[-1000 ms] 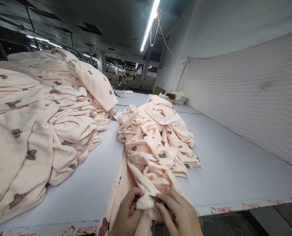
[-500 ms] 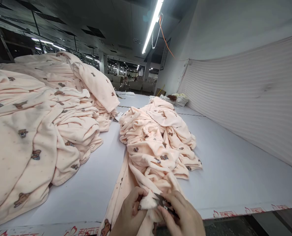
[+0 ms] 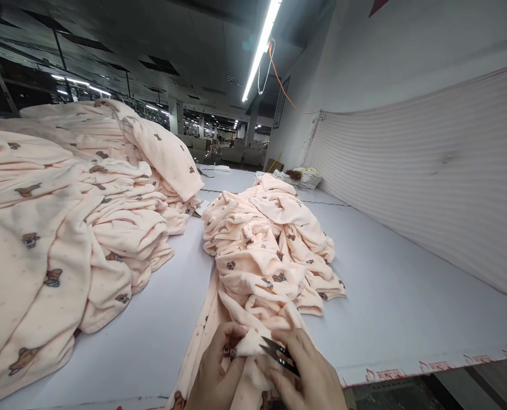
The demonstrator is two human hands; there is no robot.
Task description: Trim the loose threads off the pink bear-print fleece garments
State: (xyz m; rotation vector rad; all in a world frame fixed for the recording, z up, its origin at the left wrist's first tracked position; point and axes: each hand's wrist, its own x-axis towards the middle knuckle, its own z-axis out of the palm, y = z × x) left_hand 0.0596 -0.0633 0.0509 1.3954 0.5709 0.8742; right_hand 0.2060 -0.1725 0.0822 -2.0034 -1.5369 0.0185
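Observation:
Thread snips (image 3: 279, 357) with dark pointed blades sit in my right hand (image 3: 306, 370), blades a little apart and pointing left. Just left of the tips, my left hand (image 3: 221, 364) pinches an edge of a pale pink fleece garment (image 3: 253, 344), its fluffy white inner side turned up. The garment carries small brown bear prints and hangs toward the table's near edge. Its far part runs up to a rumpled heap of the same fleece (image 3: 266, 239). Whether the blades touch the cloth, I cannot tell.
A larger pile of the same printed fleece (image 3: 65, 228) covers the table's left side. The white-covered table (image 3: 385, 302) has red printing along its front edge. Stacked folded cloth (image 3: 308, 177) lies at the back, near a striped sheet (image 3: 415, 171) on the right wall.
The view has shifted slightly, so the piles sit a little further left and lower. Both hands keep their grips; the snips' blades show more clearly beside the pinched edge.

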